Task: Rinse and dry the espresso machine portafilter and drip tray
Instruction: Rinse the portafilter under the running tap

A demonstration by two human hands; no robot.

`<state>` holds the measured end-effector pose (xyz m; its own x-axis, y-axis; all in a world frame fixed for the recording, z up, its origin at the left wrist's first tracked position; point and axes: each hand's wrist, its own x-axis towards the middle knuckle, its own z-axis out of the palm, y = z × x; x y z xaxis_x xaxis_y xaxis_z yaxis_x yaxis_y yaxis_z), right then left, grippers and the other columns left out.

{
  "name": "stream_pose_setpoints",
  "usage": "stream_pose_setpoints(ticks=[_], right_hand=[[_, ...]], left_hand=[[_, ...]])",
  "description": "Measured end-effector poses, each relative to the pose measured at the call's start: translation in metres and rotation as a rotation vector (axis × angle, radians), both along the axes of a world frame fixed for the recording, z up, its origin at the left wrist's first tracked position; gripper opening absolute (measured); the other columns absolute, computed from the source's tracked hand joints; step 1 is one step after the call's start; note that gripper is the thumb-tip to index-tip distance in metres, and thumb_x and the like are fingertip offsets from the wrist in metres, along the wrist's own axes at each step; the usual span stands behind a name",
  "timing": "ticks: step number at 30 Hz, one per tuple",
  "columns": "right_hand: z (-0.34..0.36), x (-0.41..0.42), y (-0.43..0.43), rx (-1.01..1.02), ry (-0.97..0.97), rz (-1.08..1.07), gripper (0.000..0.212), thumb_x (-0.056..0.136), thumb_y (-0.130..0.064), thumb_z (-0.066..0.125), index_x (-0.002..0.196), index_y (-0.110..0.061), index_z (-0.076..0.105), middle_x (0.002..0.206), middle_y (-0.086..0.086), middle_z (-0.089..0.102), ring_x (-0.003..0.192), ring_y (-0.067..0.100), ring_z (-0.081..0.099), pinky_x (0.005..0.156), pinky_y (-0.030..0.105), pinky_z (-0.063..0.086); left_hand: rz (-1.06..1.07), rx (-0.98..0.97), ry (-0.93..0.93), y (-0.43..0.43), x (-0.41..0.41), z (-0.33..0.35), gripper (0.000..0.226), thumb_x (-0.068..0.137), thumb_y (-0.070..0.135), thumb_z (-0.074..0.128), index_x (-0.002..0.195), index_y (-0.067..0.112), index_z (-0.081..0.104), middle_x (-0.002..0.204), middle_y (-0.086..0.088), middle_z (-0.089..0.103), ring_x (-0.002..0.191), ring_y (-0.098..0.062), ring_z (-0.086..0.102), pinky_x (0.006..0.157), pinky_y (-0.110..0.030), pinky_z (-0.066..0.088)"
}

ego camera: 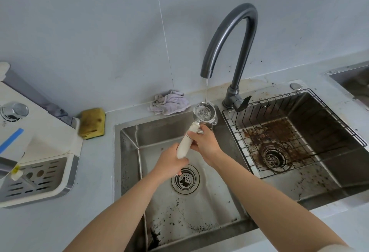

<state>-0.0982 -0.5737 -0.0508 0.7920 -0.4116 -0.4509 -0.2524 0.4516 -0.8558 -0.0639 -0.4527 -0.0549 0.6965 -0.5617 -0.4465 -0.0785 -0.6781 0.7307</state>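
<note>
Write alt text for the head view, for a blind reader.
Left hand and right hand grip a white-handled portafilter under the running faucet, over the sink. The drip tray sits on the espresso machine; cloth and sponge lie on the counter.

Portafilter (185, 144): cream handle, silver head. Sponge (92, 123): yellow, brown-stained. Cloth (169, 103): pale lilac. Tap (229, 38): dark grey. Drip tray (50, 169): silver, slotted.

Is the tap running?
On: a thin stream falls from the tap into the portafilter held under it.

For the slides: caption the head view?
Left hand and right hand hold the portafilter under the running faucet, over the sink.
</note>
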Motion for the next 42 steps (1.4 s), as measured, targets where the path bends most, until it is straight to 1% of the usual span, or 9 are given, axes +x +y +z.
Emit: stream_pose_setpoints(ticks=[3, 6, 12, 16, 19, 24, 35, 39, 42], right_hand=[[0.002, 0.003, 0.002, 0.013, 0.014, -0.005, 0.033, 0.089, -0.003, 0.054, 0.121, -0.002, 0.045, 0.102, 0.015, 0.056, 0.091, 0.025, 0.057, 0.083, 0.037, 0.051], [0.005, 0.005, 0.005, 0.041, 0.002, -0.001, 0.027, 0.090, -0.002, 0.052, 0.115, -0.008, 0.047, 0.103, 0.016, 0.053, 0.095, 0.027, 0.056, 0.093, 0.044, 0.049], [0.006, 0.012, 0.015, 0.098, -0.015, -0.003, 0.022, 0.093, 0.000, 0.042, 0.114, -0.007, 0.045, 0.106, 0.019, 0.051, 0.108, 0.037, 0.054, 0.099, 0.048, 0.045], [0.005, 0.017, 0.021, 0.143, -0.007, 0.015, 0.012, 0.095, -0.001, 0.039, 0.096, -0.010, 0.046, 0.100, 0.017, 0.051, 0.101, 0.031, 0.052, 0.099, 0.047, 0.043], [0.004, 0.022, 0.022, 0.179, -0.001, 0.026, 0.018, 0.096, -0.002, 0.038, 0.086, -0.013, 0.047, 0.091, 0.012, 0.052, 0.100, 0.030, 0.051, 0.099, 0.047, 0.043], [0.002, 0.026, 0.024, 0.203, 0.009, 0.045, 0.015, 0.096, -0.003, 0.037, 0.087, -0.009, 0.047, 0.098, 0.017, 0.050, 0.099, 0.030, 0.051, 0.097, 0.046, 0.044], [0.006, 0.023, 0.023, 0.136, 0.042, 0.063, 0.010, 0.095, -0.005, 0.040, 0.089, -0.009, 0.048, 0.093, 0.012, 0.053, 0.096, 0.028, 0.052, 0.083, 0.039, 0.048], [0.006, 0.018, 0.020, 0.081, 0.052, 0.043, 0.010, 0.093, -0.005, 0.046, 0.103, -0.008, 0.044, 0.087, 0.007, 0.053, 0.094, 0.027, 0.052, 0.076, 0.036, 0.050], [0.007, 0.013, 0.017, 0.075, 0.069, 0.014, 0.011, 0.091, -0.003, 0.050, 0.093, -0.013, 0.045, 0.083, 0.004, 0.051, 0.085, 0.022, 0.054, 0.074, 0.036, 0.051]], left_hand=[[0.010, 0.009, -0.050, -0.001, 0.001, 0.003, 0.041, 0.078, 0.007, 0.058, 0.117, 0.010, 0.049, 0.089, -0.008, 0.059, 0.052, -0.022, 0.058, 0.046, -0.028, 0.048], [0.015, 0.083, -0.178, 0.000, 0.001, 0.005, 0.036, 0.078, 0.008, 0.057, 0.113, 0.011, 0.050, 0.081, 0.001, 0.054, 0.070, -0.028, 0.060, 0.061, -0.037, 0.052], [-0.032, 0.304, -0.486, 0.006, 0.000, 0.008, 0.027, 0.084, 0.016, 0.054, 0.108, 0.008, 0.044, 0.085, -0.008, 0.060, 0.078, -0.029, 0.060, 0.057, -0.032, 0.042], [-0.079, 0.411, -0.699, 0.010, -0.004, 0.010, 0.021, 0.087, 0.014, 0.052, 0.104, 0.007, 0.041, 0.090, -0.012, 0.067, 0.075, -0.030, 0.064, 0.050, -0.030, 0.037], [-0.120, 0.492, -0.775, 0.010, -0.006, 0.011, 0.019, 0.088, 0.010, 0.050, 0.104, 0.007, 0.041, 0.090, -0.012, 0.068, 0.076, -0.030, 0.066, 0.049, -0.031, 0.036], [-0.167, 0.621, -0.837, 0.013, -0.007, 0.014, 0.023, 0.089, 0.008, 0.049, 0.110, 0.006, 0.040, 0.097, -0.011, 0.064, 0.081, -0.028, 0.067, 0.053, -0.030, 0.036], [-0.119, 0.514, -0.760, 0.011, -0.010, 0.016, 0.018, 0.088, 0.008, 0.050, 0.103, 0.006, 0.040, 0.095, -0.013, 0.067, 0.081, -0.030, 0.066, 0.052, -0.031, 0.038], [-0.048, 0.380, -0.498, 0.008, -0.008, 0.016, 0.026, 0.086, 0.012, 0.053, 0.109, 0.005, 0.043, 0.097, -0.013, 0.063, 0.088, -0.033, 0.063, 0.059, -0.031, 0.044], [0.010, 0.194, -0.196, 0.004, -0.006, 0.018, 0.033, 0.080, 0.007, 0.054, 0.112, 0.009, 0.048, 0.079, -0.001, 0.055, 0.067, -0.029, 0.061, 0.050, -0.027, 0.041]])
